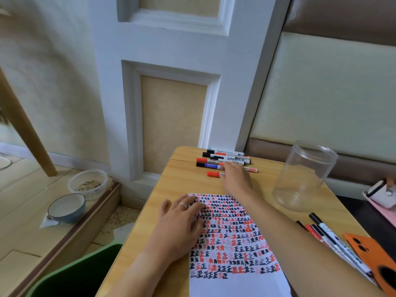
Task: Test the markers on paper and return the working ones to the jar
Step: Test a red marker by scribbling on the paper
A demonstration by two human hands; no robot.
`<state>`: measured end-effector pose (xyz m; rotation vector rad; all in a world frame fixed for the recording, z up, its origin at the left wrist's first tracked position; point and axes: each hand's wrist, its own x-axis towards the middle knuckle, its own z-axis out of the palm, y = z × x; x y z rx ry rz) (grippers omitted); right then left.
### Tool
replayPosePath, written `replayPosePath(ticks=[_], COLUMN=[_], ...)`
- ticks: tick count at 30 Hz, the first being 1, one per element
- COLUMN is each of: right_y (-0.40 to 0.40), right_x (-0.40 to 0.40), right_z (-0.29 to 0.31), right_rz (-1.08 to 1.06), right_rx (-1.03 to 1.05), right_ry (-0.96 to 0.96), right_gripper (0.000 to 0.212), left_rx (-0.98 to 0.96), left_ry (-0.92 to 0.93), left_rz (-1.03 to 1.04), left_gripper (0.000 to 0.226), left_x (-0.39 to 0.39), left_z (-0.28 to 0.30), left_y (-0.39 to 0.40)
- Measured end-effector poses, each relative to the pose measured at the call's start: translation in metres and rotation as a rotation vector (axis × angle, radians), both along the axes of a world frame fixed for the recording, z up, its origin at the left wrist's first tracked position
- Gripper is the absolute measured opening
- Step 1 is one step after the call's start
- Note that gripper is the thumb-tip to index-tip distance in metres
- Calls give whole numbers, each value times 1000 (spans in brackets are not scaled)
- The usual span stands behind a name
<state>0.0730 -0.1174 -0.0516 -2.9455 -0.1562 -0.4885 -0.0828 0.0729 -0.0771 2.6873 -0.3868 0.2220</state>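
While the left hand [184, 219] presses flat on the paper [233, 249], the right hand [235, 179] reaches over crosswise-lying markers [222, 160], its grip hidden.

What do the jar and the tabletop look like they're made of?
The jar looks like clear plastic: fully see-through, thin-walled, with a threaded rim and slightly cloudy sheen; glass can't be ruled out. The tabletop appears to be light wood or wood-look laminate: printed-looking grain, smooth matte finish, with a seam near the far edge.

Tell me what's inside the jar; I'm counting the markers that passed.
The jar is clear and looks empty: only the table shows through it. No marker is inside. Nothing covers it, so little could hide there.
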Motion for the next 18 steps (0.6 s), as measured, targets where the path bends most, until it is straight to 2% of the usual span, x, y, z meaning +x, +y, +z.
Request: replayPosePath(ticks=[5, 11, 18], right_y=[-2, -2, -6], right_x=[-15, -76, -186], right_z=[6, 26, 29], right_rz=[98, 313, 406], right_rx=[-26, -56, 44], right_ry=[-82, -329, -163], right_gripper=[19, 12, 2], left_rx=[-1, 41, 31], left_ry=[7, 16, 4], left_rz=[-1, 39, 66], left_gripper=[44, 44, 44], left_x=[-2, -13, -32], left_z=[3, 8, 10], left_y=[1, 10, 19])
